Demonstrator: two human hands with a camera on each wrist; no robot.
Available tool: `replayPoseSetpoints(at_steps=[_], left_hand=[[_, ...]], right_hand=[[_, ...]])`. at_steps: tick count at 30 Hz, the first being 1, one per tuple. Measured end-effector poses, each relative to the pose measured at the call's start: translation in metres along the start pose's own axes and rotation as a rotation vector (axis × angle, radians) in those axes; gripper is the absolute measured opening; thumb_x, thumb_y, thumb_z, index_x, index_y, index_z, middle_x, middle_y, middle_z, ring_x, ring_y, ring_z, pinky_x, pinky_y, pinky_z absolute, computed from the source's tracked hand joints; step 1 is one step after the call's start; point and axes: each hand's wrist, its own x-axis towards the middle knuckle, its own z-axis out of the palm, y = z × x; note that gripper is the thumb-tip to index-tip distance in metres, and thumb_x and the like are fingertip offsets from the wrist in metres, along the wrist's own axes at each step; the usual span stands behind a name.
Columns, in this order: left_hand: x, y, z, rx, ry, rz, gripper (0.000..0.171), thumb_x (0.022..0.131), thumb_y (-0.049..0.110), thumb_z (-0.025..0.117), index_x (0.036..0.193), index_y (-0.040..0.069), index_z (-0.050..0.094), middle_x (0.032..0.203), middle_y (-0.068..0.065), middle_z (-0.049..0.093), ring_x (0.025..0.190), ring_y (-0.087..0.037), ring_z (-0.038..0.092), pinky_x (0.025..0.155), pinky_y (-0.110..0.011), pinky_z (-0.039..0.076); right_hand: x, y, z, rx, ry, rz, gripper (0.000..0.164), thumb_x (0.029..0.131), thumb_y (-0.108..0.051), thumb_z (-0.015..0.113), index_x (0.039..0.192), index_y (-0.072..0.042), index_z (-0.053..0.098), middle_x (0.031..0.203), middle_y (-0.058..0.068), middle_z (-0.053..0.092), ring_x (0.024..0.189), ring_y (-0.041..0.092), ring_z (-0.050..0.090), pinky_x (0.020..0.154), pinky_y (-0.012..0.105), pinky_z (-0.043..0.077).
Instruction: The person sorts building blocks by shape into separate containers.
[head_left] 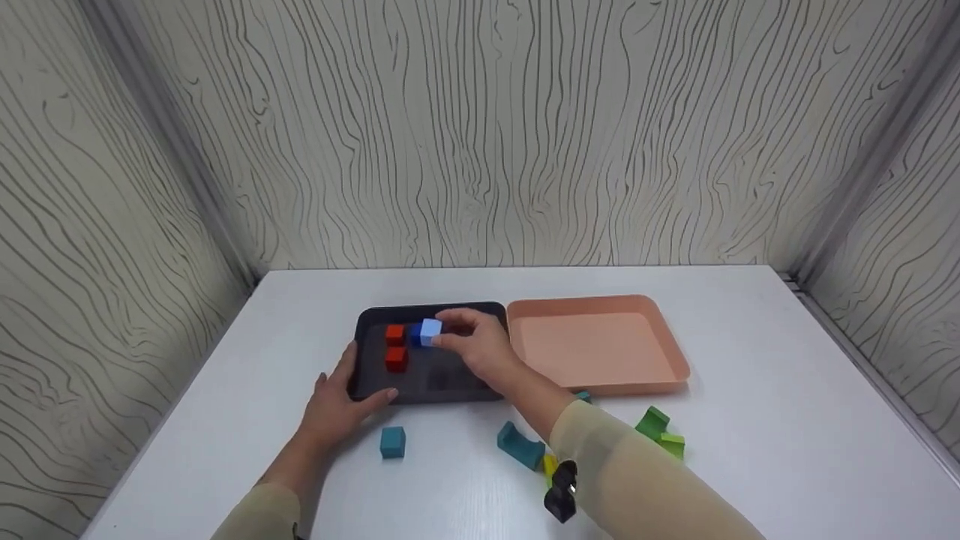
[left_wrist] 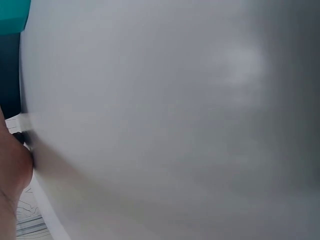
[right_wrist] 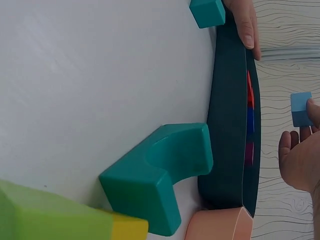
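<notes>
A light blue cube (head_left: 430,331) is pinched between the thumb and fingers of my right hand (head_left: 487,352), above the dark tray (head_left: 469,386). The right wrist view shows that cube higher than the tray's rim. My left hand (head_left: 334,411) touches the tray's near left corner, fingers along the left side and thumb straight at the front rim. Inside the tray two red cubes, the back one (head_left: 395,335) and the front one (head_left: 397,359), stand at the left. A dark blue block (head_left: 415,335) is partly hidden behind the held cube. A purple piece (right_wrist: 249,154) also shows inside.
A salmon-pink tray (head_left: 600,349) adjoins the dark one on the right. On the white table in front lie a teal cube (head_left: 392,442), a teal arch block (head_left: 520,446), green blocks (head_left: 653,423) and a yellow piece (head_left: 550,466), partly hidden by my right sleeve.
</notes>
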Motion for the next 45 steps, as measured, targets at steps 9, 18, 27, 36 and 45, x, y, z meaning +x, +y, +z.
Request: replayPoseSetpoints(at_steps=[9, 18, 27, 36, 45], left_hand=[[0.002, 0.002, 0.002, -0.007, 0.013, 0.029, 0.120, 0.087, 0.069, 0.076, 0.173, 0.018, 0.009, 0.177, -0.010, 0.017, 0.160, -0.049, 0.009, 0.126, -0.065, 0.001], [0.000, 0.003, -0.001, 0.001, 0.009, 0.033, 0.121, 0.088, 0.070, 0.075, 0.172, 0.016, 0.008, 0.177, -0.011, 0.015, 0.161, -0.045, 0.010, 0.127, -0.065, 0.001], [0.002, -0.001, -0.001, 0.007, 0.006, 0.048, 0.122, 0.087, 0.072, 0.075, 0.172, 0.015, 0.008, 0.177, -0.011, 0.015, 0.162, -0.040, 0.013, 0.128, -0.061, -0.001], [0.002, 0.000, 0.001, -0.001, 0.011, 0.029, 0.123, 0.086, 0.074, 0.075, 0.172, 0.016, 0.009, 0.176, -0.012, 0.016, 0.160, -0.051, 0.007, 0.126, -0.068, 0.004], [0.003, -0.002, 0.000, 0.000, 0.009, 0.021, 0.123, 0.085, 0.074, 0.074, 0.173, 0.018, 0.008, 0.176, -0.012, 0.017, 0.159, -0.054, 0.006, 0.125, -0.067, 0.005]], right_hand=[[0.009, 0.011, 0.004, 0.007, 0.029, -0.023, 0.040, 0.094, -0.013, 0.082, 0.132, -0.008, 0.073, 0.126, 0.004, 0.071, 0.117, 0.022, 0.062, 0.101, 0.036, 0.056], [0.015, 0.020, 0.012, -0.009, 0.041, 0.028, 0.037, 0.094, -0.012, 0.082, 0.131, -0.011, 0.075, 0.129, 0.004, 0.070, 0.116, 0.022, 0.062, 0.102, 0.036, 0.056], [0.019, 0.029, 0.015, -0.035, 0.040, 0.048, 0.038, 0.094, -0.017, 0.083, 0.131, -0.013, 0.075, 0.132, 0.004, 0.069, 0.119, 0.022, 0.062, 0.106, 0.039, 0.054], [0.023, 0.035, 0.016, -0.032, 0.022, 0.062, 0.036, 0.093, -0.014, 0.084, 0.129, -0.016, 0.077, 0.140, 0.005, 0.067, 0.127, 0.025, 0.060, 0.109, 0.040, 0.052], [0.025, 0.035, 0.021, -0.045, 0.002, 0.076, 0.035, 0.094, -0.011, 0.082, 0.129, -0.014, 0.077, 0.149, 0.007, 0.061, 0.134, 0.027, 0.056, 0.111, 0.041, 0.051]])
